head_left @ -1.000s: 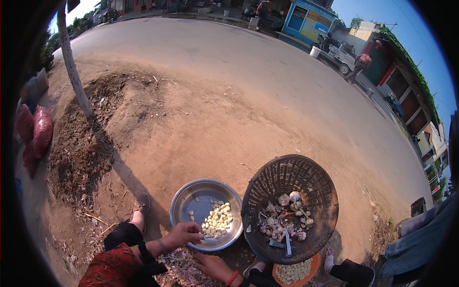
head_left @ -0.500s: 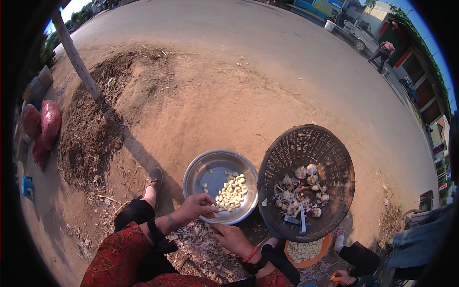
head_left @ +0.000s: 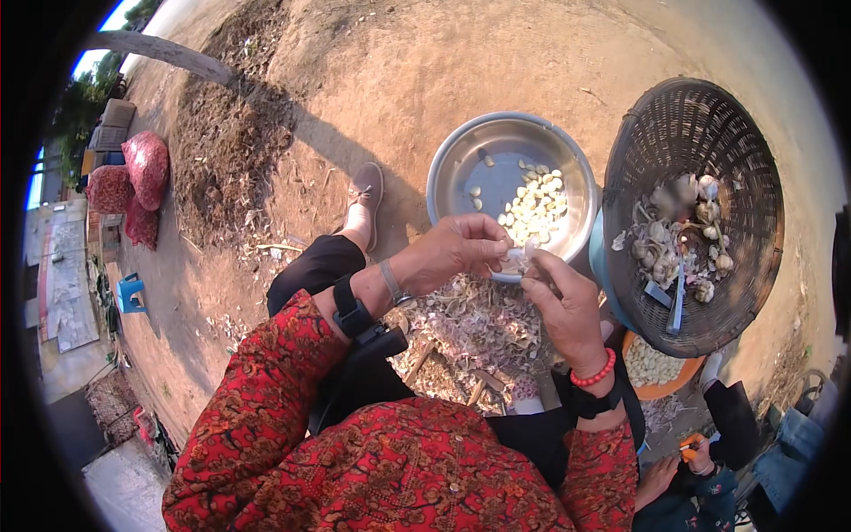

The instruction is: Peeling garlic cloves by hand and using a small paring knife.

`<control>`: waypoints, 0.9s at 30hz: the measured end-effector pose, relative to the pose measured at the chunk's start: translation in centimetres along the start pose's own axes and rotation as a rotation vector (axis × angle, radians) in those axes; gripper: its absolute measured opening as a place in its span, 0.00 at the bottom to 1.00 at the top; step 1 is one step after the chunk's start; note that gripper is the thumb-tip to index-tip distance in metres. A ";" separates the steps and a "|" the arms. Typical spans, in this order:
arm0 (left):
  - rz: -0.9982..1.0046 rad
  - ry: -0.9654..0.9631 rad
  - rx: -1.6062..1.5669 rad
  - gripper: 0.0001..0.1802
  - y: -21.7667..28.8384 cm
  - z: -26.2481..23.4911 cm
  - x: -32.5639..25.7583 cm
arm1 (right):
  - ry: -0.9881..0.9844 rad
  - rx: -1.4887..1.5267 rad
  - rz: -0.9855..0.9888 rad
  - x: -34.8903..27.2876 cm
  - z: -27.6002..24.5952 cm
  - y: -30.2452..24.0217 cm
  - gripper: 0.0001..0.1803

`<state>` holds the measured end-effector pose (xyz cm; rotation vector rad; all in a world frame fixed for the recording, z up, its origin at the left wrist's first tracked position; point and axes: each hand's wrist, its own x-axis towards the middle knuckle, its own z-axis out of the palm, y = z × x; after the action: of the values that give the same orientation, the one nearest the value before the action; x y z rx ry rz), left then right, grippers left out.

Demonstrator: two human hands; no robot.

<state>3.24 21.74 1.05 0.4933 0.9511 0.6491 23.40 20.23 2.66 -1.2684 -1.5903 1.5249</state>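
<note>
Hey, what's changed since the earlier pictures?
The right hand, lower before beside the peels, has come up level with the left hand by the metal bowl; pale bits show between them. The view has tipped downward. The cloves in the bowl and bulbs in the wicker basket look unchanged.

The head view comes from a wide fisheye worn on the person's head, facing steeply down over the patterned red garment [head_left: 417, 470] at close range, with the left hand [head_left: 456, 251] and right hand [head_left: 569, 310] near its centre. Coverage extends from the wearer's torso at the near edge to bare ground [head_left: 425, 89] at the far side, taking in red sacks [head_left: 146, 168] at left and a wicker basket [head_left: 683, 124] at right. Dark vignetting surrounds the field, and the post [head_left: 173, 51] at far left appears bent.
</note>
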 end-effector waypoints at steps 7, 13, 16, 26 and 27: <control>0.015 0.007 0.111 0.09 -0.5 0.0 0.1 | -0.031 -0.167 -0.084 -0.1 0.2 -0.2 0.17; 0.012 -0.036 0.133 0.09 -0.5 0.3 0.2 | -0.060 -0.182 -0.071 0.1 0.1 -0.1 0.15; 0.042 -0.058 0.159 0.08 -0.8 0.0 0.3 | -0.076 -0.182 -0.052 0.1 0.2 0.1 0.14; 0.004 -0.094 0.320 0.07 -1.0 0.1 -0.3 | -0.201 -0.095 0.021 -0.3 0.2 1.2 0.13; 0.010 -0.095 0.320 0.07 -0.9 0.1 -0.3 | -0.190 -0.044 0.014 -0.2 0.2 1.2 0.13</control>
<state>3.47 20.93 0.68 0.8060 0.9665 0.4788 23.58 19.78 1.46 -1.1897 -1.7463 1.6698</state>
